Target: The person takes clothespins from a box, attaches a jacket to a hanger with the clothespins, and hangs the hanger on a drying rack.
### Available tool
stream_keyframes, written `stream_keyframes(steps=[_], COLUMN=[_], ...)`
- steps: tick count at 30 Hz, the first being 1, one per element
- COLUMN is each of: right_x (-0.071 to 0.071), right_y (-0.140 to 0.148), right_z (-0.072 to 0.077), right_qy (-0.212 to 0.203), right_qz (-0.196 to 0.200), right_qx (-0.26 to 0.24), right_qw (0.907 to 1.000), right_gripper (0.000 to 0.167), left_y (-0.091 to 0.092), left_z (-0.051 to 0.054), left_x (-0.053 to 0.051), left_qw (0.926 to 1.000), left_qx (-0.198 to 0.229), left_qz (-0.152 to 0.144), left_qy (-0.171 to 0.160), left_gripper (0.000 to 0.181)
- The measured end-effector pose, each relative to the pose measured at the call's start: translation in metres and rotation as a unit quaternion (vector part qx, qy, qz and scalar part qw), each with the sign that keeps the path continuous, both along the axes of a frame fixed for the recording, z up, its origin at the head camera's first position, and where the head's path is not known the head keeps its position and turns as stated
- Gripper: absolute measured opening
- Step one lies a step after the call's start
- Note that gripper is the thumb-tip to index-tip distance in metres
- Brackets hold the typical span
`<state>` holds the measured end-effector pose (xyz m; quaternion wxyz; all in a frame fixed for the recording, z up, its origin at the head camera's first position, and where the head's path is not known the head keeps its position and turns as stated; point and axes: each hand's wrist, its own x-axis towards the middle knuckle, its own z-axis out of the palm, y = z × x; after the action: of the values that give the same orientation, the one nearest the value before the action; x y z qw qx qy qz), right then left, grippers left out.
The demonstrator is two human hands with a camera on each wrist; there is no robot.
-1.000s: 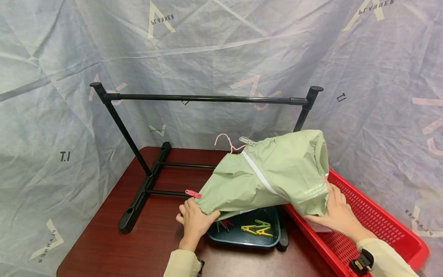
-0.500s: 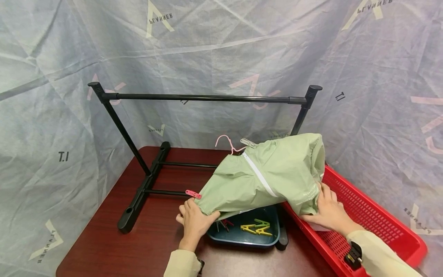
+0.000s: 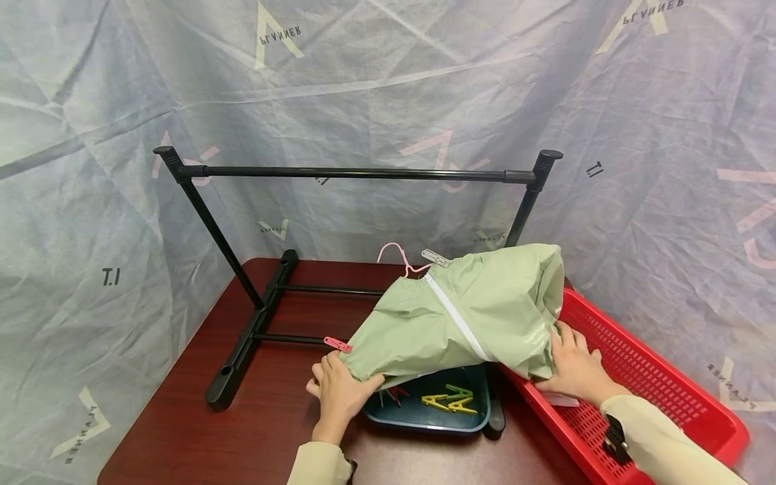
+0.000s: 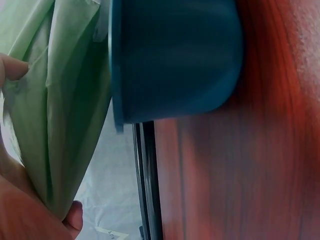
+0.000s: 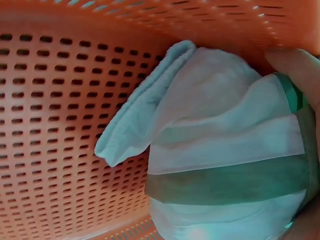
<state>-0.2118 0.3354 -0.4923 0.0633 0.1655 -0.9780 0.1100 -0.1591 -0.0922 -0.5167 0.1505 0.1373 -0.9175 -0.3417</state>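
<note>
A light green garment (image 3: 412, 323) with a white zipper lies slanted over a blue tray (image 3: 424, 421) and the basket's left rim. From its top edge a pink hanger hook (image 3: 394, 246) sticks out, beside a white clothespin (image 3: 435, 257). A pink clothespin (image 3: 337, 344) sits at the garment's left corner, where my left hand (image 3: 341, 394) pinches the cloth between thumb and fingers. My right hand (image 3: 578, 367) grips the garment's right end over the red basket (image 3: 649, 364). In the right wrist view, white cloth with a green band (image 5: 225, 182) shows beside the right hand.
A black rack (image 3: 358, 173) stands behind on the dark red table (image 3: 182, 404), its left foot (image 3: 248, 337) to the left of the garment. Yellow, green and red clothespins (image 3: 448, 403) lie in the blue tray. A grey printed sheet (image 3: 364, 81) hangs behind.
My right hand has moved left with the garment's right end, which has sunk lower and folded inward. My left hand keeps its pinch in nearly the same place.
</note>
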Motion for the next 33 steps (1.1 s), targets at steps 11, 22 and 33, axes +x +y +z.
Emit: stream_keyframes(steps=[11, 22, 33], right_x=[-0.012, -0.018, -0.028], right_y=[0.008, 0.016, 0.029], right_z=[-0.017, -0.028, -0.046], right_qy=[-0.01, -0.052, -0.047], right_qz=[0.028, 0.066, 0.135], right_qx=[0.061, 0.049, 0.035], right_qw=[0.9977, 0.9953, 0.9891], right_gripper=[0.121, 0.123, 0.122], left_y=[-0.003, -0.001, 0.0], left_z=[-0.005, -0.009, -0.015], left_x=[-0.001, -0.001, 0.001], left_qw=[0.9999, 0.9995, 0.9992], left_qx=[-0.014, -0.031, -0.038], left_qz=[0.0, 0.006, 0.001], left_qy=[-0.006, -0.003, -0.008], left_gripper=[0.09, 0.089, 0.09])
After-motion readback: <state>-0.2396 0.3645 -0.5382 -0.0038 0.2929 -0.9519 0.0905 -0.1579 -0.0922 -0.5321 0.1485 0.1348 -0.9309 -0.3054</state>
